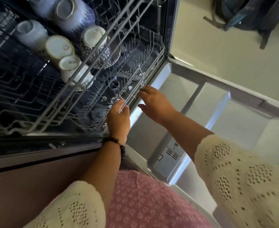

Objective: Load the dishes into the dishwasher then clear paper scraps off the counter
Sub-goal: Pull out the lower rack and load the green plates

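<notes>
Both hands at lower rack [153,63] front: left [119,117] gripping rim wire, right [155,102] spread, fingertips touching.

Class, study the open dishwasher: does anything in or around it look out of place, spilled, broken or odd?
Nothing looks spilled or broken. The cups sit upside down in the upper rack, as they should. Both hands, left hand and right hand, are at the lower rack front rail. One oddity: a backpack lies on the floor beyond the door.

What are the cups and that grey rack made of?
The cups look like glazed ceramic: glossy, painted patterns, pale unglazed foot rings. The lower rack looks like metal wire with a grey plastic coating, thin, smooth and matte. The left hand grips its front rail.
</notes>
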